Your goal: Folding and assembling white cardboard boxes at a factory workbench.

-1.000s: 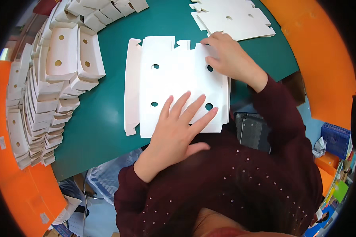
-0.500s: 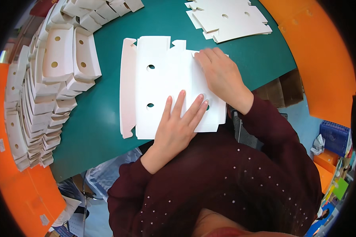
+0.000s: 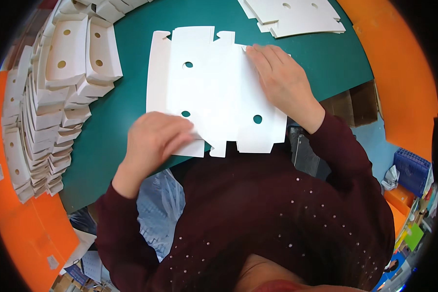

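Note:
A white flat cardboard box blank [image 3: 211, 92] with round holes and notched flaps lies on the green tabletop in front of me. My right hand [image 3: 284, 75] is at its upper right, fingers together and bent over the right-hand panel. The fingertips pinch near that panel's top edge; the thumb is hidden. My left hand [image 3: 155, 138], somewhat blurred, is at the blank's lower left corner. Its fingers are curled and close on the lower edge, where a flap lifts slightly.
Folded white boxes [image 3: 65, 51] with round holes stand in tall stacks along the left. More flat blanks [image 3: 297, 17] lie at the far right of the green table [image 3: 124, 126]. Orange panels [image 3: 394, 63] flank both sides. A brown carton [image 3: 353, 104] sits below the right edge.
My left hand has gone from lying flat on the blank's middle to its lower left corner. My right hand stays at the upper right. Notched flaps along the lower edge now show.

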A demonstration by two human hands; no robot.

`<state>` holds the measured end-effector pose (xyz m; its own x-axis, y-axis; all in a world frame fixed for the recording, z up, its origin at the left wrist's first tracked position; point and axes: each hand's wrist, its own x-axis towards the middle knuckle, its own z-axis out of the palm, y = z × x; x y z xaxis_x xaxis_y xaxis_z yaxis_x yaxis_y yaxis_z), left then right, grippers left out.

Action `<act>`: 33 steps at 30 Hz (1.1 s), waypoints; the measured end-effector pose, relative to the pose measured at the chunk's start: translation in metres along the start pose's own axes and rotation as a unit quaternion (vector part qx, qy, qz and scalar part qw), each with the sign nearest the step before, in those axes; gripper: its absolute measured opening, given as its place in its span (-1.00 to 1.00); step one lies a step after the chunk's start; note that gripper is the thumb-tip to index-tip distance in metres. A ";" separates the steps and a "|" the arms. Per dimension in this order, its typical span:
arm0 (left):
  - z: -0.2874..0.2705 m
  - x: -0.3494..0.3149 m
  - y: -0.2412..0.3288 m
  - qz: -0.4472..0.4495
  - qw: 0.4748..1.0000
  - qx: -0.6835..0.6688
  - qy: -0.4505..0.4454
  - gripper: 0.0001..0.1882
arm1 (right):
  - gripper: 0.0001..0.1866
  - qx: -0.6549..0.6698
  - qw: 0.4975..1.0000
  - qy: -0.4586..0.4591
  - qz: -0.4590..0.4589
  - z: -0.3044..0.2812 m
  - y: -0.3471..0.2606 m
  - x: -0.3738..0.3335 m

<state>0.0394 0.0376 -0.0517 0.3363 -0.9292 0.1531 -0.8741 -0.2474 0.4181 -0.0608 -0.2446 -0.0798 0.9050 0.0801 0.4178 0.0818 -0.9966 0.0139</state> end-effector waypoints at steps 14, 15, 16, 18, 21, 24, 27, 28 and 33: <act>0.003 0.029 -0.007 0.013 0.999 -0.024 -0.031 -0.38 | -0.31 0.215 0.960 -0.155 -0.094 -0.042 -0.034 -0.048; 0.000 0.029 -0.004 0.014 0.999 -0.027 -0.033 -0.38 | -0.31 0.215 0.959 -0.157 -0.092 -0.043 -0.032 -0.048; -0.003 0.027 -0.001 0.018 0.998 -0.026 -0.051 -0.27 | -0.33 0.230 0.956 -0.160 -0.087 -0.043 -0.029 -0.047; -0.013 0.024 0.006 0.012 0.994 -0.013 -0.107 -0.09 | -0.49 0.270 0.950 -0.138 -0.068 -0.043 -0.025 -0.043; -0.014 0.019 0.016 0.022 0.993 0.040 -0.112 -0.09 | -0.62 0.329 0.934 -0.128 -0.055 -0.032 -0.011 -0.043; -0.011 0.015 0.024 0.005 0.994 0.050 -0.094 -0.08 | -0.80 0.388 0.912 -0.131 0.012 -0.031 -0.012 -0.040; -0.004 0.013 0.026 -0.016 0.995 0.068 -0.070 -0.09 | -0.89 0.433 0.888 -0.141 0.059 -0.029 -0.014 -0.040; -0.003 0.012 0.026 -0.016 0.995 0.067 -0.071 -0.09 | -0.92 0.453 0.876 -0.140 0.084 -0.028 -0.015 -0.040; 0.005 -0.010 0.043 0.057 0.987 0.150 0.005 -0.24 | -0.91 0.507 0.842 -0.169 0.069 -0.057 0.006 -0.031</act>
<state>-0.0034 0.0348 -0.0395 0.2327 -0.9530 0.1938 -0.9702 -0.2137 0.1144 -0.1121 -0.2544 -0.0405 0.9883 0.1377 0.0663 0.1251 -0.4794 -0.8686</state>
